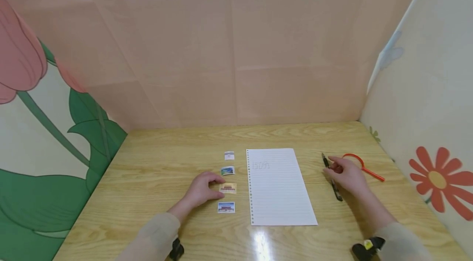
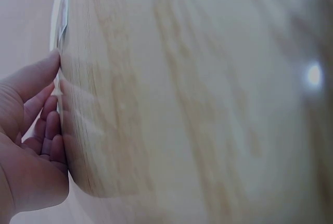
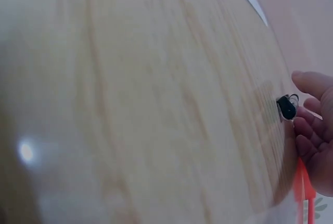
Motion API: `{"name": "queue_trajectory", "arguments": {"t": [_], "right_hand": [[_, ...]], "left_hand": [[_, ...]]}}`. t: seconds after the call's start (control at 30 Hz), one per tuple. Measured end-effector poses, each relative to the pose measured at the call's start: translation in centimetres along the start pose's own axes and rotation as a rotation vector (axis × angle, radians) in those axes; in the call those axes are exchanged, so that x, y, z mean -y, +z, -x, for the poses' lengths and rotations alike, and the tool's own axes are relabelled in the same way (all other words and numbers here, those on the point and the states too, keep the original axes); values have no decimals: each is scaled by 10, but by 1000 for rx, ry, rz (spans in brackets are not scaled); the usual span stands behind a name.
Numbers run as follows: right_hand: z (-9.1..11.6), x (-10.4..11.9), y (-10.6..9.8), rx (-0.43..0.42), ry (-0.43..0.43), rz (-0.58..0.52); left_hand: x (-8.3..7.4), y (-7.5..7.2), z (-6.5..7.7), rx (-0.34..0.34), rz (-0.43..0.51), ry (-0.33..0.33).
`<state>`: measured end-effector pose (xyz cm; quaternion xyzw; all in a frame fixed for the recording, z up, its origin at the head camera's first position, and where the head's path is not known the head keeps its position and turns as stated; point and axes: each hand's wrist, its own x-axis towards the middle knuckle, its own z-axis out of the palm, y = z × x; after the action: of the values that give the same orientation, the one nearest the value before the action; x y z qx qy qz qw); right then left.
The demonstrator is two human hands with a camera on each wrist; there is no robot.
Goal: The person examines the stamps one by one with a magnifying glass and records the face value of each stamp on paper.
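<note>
Four small postage stamps stand in a column. My left hand (image 1: pixel 201 189) is at the yellowish stamp (image 1: pixel 228 188), thumb and index finger spread at its left corners; whether they press it cannot be told. Above lie a green-and-blue stamp (image 1: pixel 227 170) and a pale stamp (image 1: pixel 229 155); below is a stamp with a red building (image 1: pixel 226 207). Over the black pen (image 1: pixel 335 189) hovers my right hand (image 1: pixel 347 176), fingers loosely bent. In the right wrist view the pen's end (image 3: pixel 286 108) shows beside the fingertips. A sheet of lined paper (image 1: pixel 282 191) lies between the hands.
Faint handwriting (image 1: pixel 260 165) marks the paper's upper left. A red-rimmed magnifying glass (image 1: pixel 373 174) lies beyond the right hand, partly hidden by it. The wooden table (image 1: pixel 155 162) meets a pink backdrop (image 1: pixel 184 100) at its far edge, with flower-patterned walls on both sides.
</note>
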<state>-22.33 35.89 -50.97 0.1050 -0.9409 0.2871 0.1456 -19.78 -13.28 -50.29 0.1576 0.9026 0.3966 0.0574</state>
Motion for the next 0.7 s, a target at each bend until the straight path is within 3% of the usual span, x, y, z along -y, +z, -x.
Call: {"name": "queue_trajectory", "arguments": {"t": [0.47,0.7], "right_hand": [[-4,4,2,18,37,85],[-3,6,4,-23,45,110]], "left_hand": [[1,1,-2,1,-12,-10],[0,1,-2,0,-17,-2]]}}
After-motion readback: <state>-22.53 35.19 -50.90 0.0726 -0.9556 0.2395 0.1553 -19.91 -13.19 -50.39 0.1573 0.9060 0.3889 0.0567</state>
